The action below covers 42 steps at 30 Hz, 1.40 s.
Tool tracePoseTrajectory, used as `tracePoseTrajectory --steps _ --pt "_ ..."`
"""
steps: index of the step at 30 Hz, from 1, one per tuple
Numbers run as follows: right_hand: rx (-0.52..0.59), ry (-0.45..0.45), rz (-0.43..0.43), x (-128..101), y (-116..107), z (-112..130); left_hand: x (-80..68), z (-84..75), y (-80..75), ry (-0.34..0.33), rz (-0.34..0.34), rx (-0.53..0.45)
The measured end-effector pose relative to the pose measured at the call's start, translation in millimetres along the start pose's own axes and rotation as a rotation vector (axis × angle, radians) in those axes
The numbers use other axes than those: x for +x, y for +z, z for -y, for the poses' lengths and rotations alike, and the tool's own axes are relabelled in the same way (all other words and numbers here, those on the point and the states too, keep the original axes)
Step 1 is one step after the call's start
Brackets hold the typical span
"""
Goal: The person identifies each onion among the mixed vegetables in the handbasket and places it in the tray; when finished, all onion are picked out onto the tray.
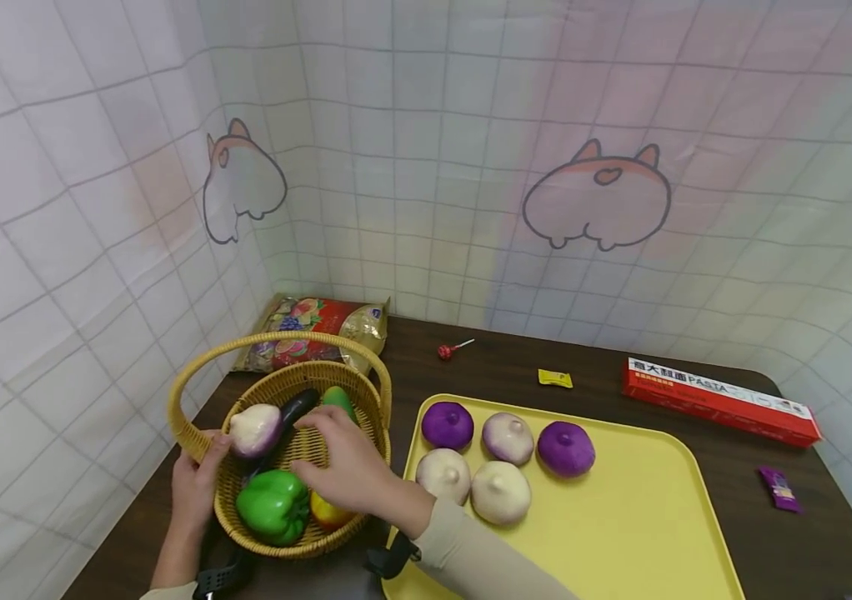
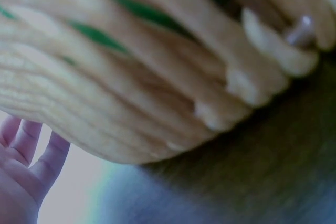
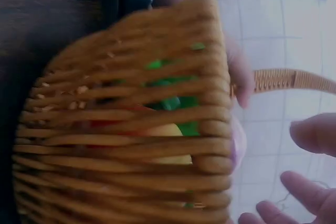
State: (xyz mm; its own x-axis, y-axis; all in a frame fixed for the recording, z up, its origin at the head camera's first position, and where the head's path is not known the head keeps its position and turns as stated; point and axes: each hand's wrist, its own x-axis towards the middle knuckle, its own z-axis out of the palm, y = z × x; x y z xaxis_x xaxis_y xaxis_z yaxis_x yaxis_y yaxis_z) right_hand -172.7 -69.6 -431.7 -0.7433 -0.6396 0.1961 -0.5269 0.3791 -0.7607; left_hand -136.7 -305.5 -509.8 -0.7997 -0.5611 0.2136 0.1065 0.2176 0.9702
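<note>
My left hand [image 1: 193, 483] grips the left rim of a wicker basket [image 1: 298, 546] beside the foot of its handle, thumb over the edge. Over the basket opening, my right hand [image 1: 351, 467] has its thumb and fingers spread apart, with nothing between them. Inside lie a white-and-purple round vegetable [image 1: 254, 431], a dark eggplant [image 1: 298, 407], a green bell pepper [image 1: 273, 506], a long green piece [image 1: 339, 402] and a yellow-red fruit [image 1: 330, 511], the last two partly behind the right hand. In the right wrist view, the right hand's fingers [image 3: 307, 192] are beyond the basket's rim.
Right of the basket, a yellow tray [image 1: 621, 508] carries several round purple and white vegetables [image 1: 501, 493]. Behind stand a colourful snack bag [image 1: 313, 329], a red lollipop [image 1: 445, 352], a yellow packet [image 1: 554, 378] and a red pasta box [image 1: 719, 404]. A purple sweet [image 1: 779, 489] lies far right.
</note>
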Motion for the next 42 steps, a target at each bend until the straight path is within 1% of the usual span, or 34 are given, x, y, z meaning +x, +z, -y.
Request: tracePoseTrajectory --steps 4,8,12,17,23,27,30,34,38,40,42 --pt "0.042 0.064 -0.006 18.2 4.4 6.0 2.4 0.8 -2.2 -0.021 -0.003 0.002" --pt "0.071 0.155 -0.033 33.0 11.1 12.2 2.6 0.1 -1.6 -0.045 0.001 -0.008" --pt "0.060 0.235 -0.059 41.8 21.6 11.5 1.4 -0.1 -1.0 -0.046 0.008 -0.010" --pt "0.087 0.290 -0.067 50.6 31.7 7.8 1.1 -0.3 -0.8 -0.033 0.001 0.002" --pt "0.111 0.284 -0.058 56.6 38.1 0.4 1.1 -0.9 0.3 -0.034 0.013 -0.013" --pt "0.142 0.310 -0.051 59.2 42.6 -5.9 0.5 -0.9 -0.1 -0.042 0.014 -0.032" --pt "0.158 0.316 -0.048 62.7 46.7 -8.6 0.2 -1.8 -1.6 -0.036 0.009 -0.022" --pt "0.147 0.284 -0.034 68.0 49.3 -6.2 0.0 -3.6 -2.9 -0.026 -0.010 0.017" --pt "0.110 0.255 -0.011 71.4 50.5 -2.8 -0.1 -3.0 -2.9 -0.027 -0.033 0.060" --pt "0.095 0.240 0.007 72.0 51.6 -2.9 -0.2 -1.9 -2.4 -0.042 -0.049 0.074" --pt "0.106 0.220 0.015 72.2 52.7 -4.3 -0.1 -1.0 -1.6 -0.067 -0.054 0.069"
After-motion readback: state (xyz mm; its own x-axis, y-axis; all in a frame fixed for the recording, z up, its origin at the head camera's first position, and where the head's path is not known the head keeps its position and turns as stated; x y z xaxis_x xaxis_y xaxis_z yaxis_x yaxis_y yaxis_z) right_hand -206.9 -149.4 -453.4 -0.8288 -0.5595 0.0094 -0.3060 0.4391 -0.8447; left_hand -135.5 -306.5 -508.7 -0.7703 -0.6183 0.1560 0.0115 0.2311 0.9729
